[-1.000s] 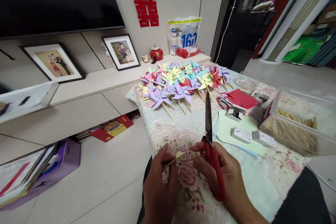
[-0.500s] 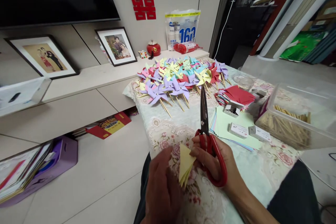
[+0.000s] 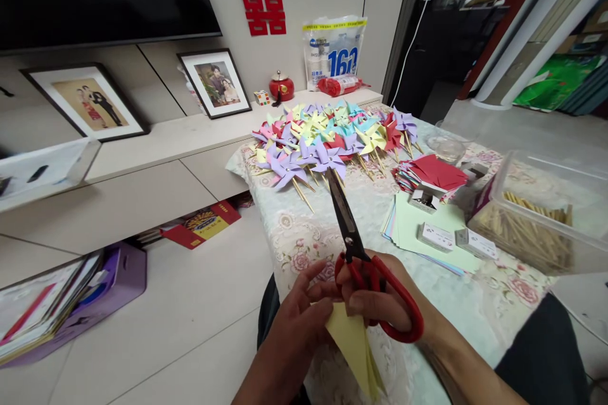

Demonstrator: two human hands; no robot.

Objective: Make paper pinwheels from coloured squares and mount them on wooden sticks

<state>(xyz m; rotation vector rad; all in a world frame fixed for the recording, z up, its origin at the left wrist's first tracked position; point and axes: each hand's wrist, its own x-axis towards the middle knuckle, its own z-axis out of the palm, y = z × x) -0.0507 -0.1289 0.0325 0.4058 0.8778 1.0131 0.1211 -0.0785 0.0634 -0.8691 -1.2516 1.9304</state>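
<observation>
A folded piece of pale yellow paper (image 3: 354,348), with several layers fanning at its lower end, is between my hands above the tablecloth. My left hand (image 3: 299,323) pinches its upper left corner, thumb in front and the other fingers curved behind. My right hand (image 3: 384,297) has its fingers through the red handles of a pair of scissors (image 3: 350,234). The dark blades are together and point up and to the left, toward the pinwheels. My right thumb lies against the top of the paper.
Paper pinwheels (image 3: 327,155) on sticks cover the table's far end. To the right are red paper squares (image 3: 434,171), pale green sheets (image 3: 408,224), small white boxes (image 3: 436,237) and a clear bin of sticks (image 3: 527,234). A floral tablecloth (image 3: 285,243) lies beneath.
My left hand has come up to the paper and taken its corner. The paper has turned and dropped lower. The scissors have tilted to the left.
</observation>
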